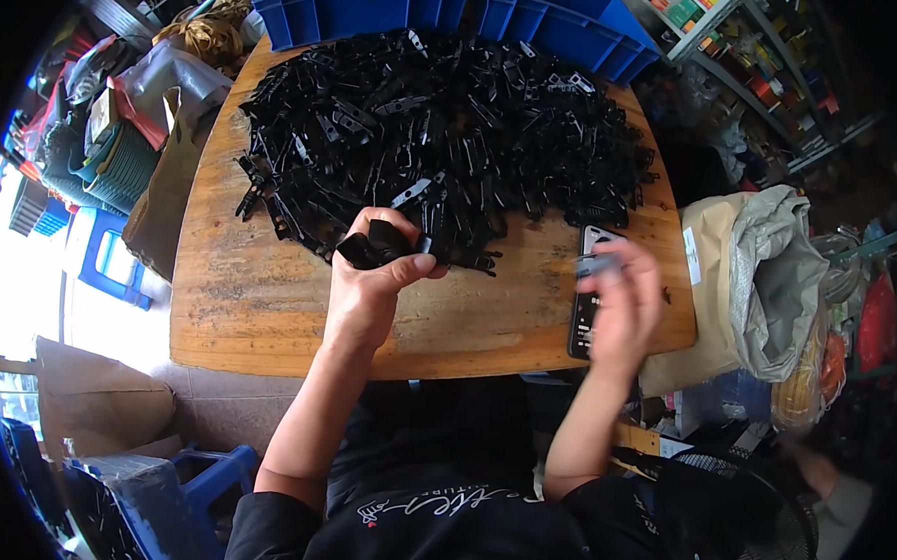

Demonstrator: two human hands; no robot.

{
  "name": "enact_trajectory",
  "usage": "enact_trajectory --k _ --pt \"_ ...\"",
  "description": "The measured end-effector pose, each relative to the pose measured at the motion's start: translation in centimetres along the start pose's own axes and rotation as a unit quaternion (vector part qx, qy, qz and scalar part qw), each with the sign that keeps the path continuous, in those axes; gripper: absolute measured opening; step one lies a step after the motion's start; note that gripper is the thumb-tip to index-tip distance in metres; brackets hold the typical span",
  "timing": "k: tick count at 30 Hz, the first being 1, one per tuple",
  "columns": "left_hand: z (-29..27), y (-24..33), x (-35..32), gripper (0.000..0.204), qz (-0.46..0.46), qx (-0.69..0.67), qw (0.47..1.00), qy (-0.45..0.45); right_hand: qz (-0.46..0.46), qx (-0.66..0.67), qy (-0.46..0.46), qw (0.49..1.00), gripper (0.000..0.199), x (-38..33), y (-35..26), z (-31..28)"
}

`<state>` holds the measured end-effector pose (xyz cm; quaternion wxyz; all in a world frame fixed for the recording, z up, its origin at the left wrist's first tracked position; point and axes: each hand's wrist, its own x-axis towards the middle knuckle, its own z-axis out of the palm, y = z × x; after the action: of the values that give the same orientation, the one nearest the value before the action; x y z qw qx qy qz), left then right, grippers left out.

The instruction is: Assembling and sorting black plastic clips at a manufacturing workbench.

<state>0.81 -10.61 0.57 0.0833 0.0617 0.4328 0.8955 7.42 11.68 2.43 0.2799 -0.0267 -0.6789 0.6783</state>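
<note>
Left hand (370, 285) closed around a black piece (384, 241), best held steady, right hand (628, 303) pinches a blurred grey piece (599, 267) near the table's (674, 332) right edge.

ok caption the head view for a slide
Left hand gripping curved black pieces, blurred right hand holding a small grey piece, near a heap of glossy black parts on a brown wooden table.

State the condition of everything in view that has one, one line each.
Left hand: closed around black parts
Right hand: blurred, holding a grey piece
Phone: face up, screen lit, partly hidden
Pile: loose, heaped
Blue bins: upright, open-topped
Table: worn
Sack: mouth open
Fan: cannot tell whether running
</note>
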Motion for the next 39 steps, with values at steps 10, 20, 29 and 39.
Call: enact_trajectory --k 10,20,29,39 --pt "0.1 -0.1 -0.1 0.031 0.041 -0.020 0.998 0.044 0.042 0.048 -0.135 0.989 0.011 -3.5 2.3 5.1" --pt "0.3 -0.1 -0.5 0.033 0.073 0.007 0.996 0.043 -0.029 0.068 -0.011 0.997 0.017 -3.7 2.1 6.2" --pt "-0.3 -0.4 -0.3 0.031 0.077 0.037 0.996 0.040 0.008 0.075 -0.076 0.994 0.010 -2.8 2.4 7.4" --pt "-0.4 -0.8 -0.4 0.035 0.039 0.085 0.996 0.013 -0.026 -0.077 -0.042 0.996 0.016 -1.6 1.0 7.8"
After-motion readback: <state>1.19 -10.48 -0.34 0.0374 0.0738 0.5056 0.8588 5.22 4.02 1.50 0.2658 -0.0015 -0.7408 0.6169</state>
